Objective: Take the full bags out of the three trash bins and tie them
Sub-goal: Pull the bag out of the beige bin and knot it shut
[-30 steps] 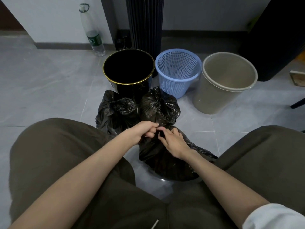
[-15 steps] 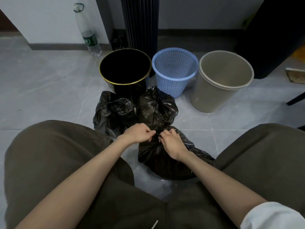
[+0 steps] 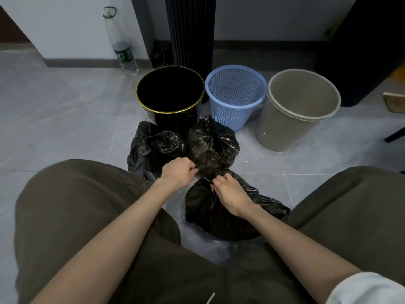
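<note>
Three bins stand in a row on the floor: a black bin with a gold rim [image 3: 151,110], a blue mesh basket [image 3: 230,115] and a grey bin [image 3: 282,130]. No bag shows inside any of them. In front lie three black trash bags. The left bag [image 3: 151,148] and the middle bag [image 3: 212,143] have bunched, knotted tops. The nearest bag [image 3: 210,211] sits between my knees. My left hand [image 3: 178,171] grips one strip of its neck and my right hand [image 3: 229,189] pinches the other strip, close together above the bag.
A clear plastic bottle [image 3: 120,44] leans at the wall on the left. A dark ribbed column [image 3: 190,31] rises behind the bins. A large dark object [image 3: 361,47] fills the right back corner. Grey tiled floor [image 3: 61,110] stretches to the left.
My hands have drawn slightly apart, pulling the neck strips of the nearest bag outward. The head view has shifted a little.
</note>
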A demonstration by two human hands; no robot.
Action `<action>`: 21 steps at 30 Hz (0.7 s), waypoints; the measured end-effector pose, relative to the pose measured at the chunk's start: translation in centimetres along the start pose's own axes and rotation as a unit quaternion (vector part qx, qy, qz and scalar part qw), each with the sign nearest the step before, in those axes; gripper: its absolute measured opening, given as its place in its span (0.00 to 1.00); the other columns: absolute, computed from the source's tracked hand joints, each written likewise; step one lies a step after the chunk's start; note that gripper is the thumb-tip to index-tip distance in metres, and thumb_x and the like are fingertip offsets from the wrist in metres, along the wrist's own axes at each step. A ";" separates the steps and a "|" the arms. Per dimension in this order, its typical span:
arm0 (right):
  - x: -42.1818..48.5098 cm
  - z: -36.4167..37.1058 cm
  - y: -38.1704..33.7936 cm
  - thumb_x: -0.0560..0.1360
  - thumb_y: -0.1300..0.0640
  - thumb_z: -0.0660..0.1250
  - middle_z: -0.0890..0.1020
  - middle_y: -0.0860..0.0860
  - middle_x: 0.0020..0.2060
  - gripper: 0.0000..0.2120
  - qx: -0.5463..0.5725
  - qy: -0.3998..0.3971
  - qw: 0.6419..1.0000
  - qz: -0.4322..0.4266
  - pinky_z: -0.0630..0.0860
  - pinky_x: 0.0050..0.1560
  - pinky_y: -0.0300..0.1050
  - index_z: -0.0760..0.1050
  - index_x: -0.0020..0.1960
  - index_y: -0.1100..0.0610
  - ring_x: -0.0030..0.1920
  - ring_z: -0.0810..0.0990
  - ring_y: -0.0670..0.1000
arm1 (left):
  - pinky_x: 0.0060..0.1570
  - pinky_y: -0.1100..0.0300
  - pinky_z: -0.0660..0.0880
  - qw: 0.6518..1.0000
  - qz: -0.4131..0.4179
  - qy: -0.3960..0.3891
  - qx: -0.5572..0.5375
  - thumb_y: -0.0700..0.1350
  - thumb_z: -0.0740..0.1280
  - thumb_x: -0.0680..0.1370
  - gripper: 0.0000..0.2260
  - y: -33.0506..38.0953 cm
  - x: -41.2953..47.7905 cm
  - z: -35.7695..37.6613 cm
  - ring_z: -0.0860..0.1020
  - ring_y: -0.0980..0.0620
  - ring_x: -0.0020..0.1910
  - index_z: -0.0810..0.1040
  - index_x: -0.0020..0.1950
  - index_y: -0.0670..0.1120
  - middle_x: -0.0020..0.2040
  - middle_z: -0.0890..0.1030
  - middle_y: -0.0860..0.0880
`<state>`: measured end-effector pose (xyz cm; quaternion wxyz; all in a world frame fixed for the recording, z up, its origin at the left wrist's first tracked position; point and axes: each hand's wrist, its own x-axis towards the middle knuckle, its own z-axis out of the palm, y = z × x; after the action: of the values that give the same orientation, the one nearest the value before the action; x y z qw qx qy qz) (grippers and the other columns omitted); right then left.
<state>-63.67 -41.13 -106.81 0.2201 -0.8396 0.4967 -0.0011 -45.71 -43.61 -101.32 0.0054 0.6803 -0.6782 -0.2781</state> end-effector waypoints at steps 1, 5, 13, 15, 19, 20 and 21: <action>0.1 -0.1 0.1 0.83 0.52 0.50 0.76 0.53 0.51 0.15 0.005 0.001 1.000 0.007 0.64 0.53 0.47 0.72 0.52 0.58 0.52 0.68 0.54 | 0.42 0.55 0.74 0.990 0.041 0.017 0.132 0.51 0.59 0.80 0.13 -0.1 -0.3 0.1 0.78 0.47 0.50 0.80 0.47 0.46 0.46 0.82 0.47; 0.3 -0.2 0.8 0.82 0.53 0.51 0.76 0.54 0.51 0.14 0.020 0.007 0.998 0.050 0.66 0.54 0.50 0.73 0.52 0.58 0.51 0.69 0.56 | 0.49 0.54 0.74 0.986 0.092 -0.010 0.141 0.56 0.63 0.77 0.15 -0.2 0.0 0.3 0.76 0.49 0.55 0.79 0.54 0.46 0.55 0.78 0.49; 0.6 -0.1 1.4 0.83 0.54 0.52 0.78 0.56 0.47 0.14 0.059 0.037 0.996 0.048 0.65 0.57 0.44 0.74 0.50 0.59 0.50 0.72 0.56 | 0.59 0.61 0.70 0.898 -0.013 -0.084 -0.433 0.49 0.65 0.77 0.12 3.6 -0.4 -0.7 0.75 0.57 0.51 0.79 0.36 0.46 0.44 0.78 0.52; 0.6 0.1 1.4 0.83 0.55 0.52 0.78 0.56 0.47 0.14 0.058 0.040 0.997 0.040 0.63 0.59 0.43 0.74 0.49 0.59 0.51 0.73 0.56 | 0.53 0.65 0.74 0.834 -0.083 -0.086 -0.539 0.49 0.65 0.78 0.10 3.8 -0.4 -0.6 0.77 0.57 0.45 0.79 0.39 0.46 0.40 0.79 0.52; 0.7 0.0 1.3 0.83 0.55 0.52 0.79 0.56 0.49 0.14 0.058 0.031 0.998 0.023 0.59 0.65 0.42 0.74 0.50 0.59 0.54 0.73 0.54 | 0.46 0.74 0.71 0.764 -0.150 -0.051 -0.625 0.47 0.63 0.79 0.08 4.0 -0.2 -0.5 0.76 0.62 0.43 0.81 0.45 0.48 0.40 0.81 0.55; 0.7 -0.1 1.2 0.83 0.55 0.52 0.79 0.56 0.49 0.14 0.056 0.029 0.998 0.020 0.59 0.65 0.42 0.74 0.50 0.60 0.55 0.73 0.54 | 0.56 0.70 0.68 0.748 -0.155 -0.058 -0.643 0.47 0.63 0.79 0.08 4.0 -0.2 -0.5 0.75 0.61 0.48 0.81 0.47 0.48 0.44 0.81 0.55; 0.7 -0.1 1.2 0.83 0.55 0.52 0.79 0.56 0.50 0.14 0.056 0.028 0.998 0.019 0.59 0.66 0.42 0.74 0.51 0.60 0.55 0.73 0.54 | 0.65 0.65 0.64 0.735 -0.154 -0.067 -0.657 0.47 0.62 0.80 0.08 4.1 0.0 -0.3 0.74 0.58 0.54 0.80 0.48 0.49 0.47 0.80 0.55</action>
<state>-64.35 -42.25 -107.37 0.2528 -0.8158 0.5178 -0.0486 -49.33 -44.02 -99.51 0.3624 0.5823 -0.2121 -0.6961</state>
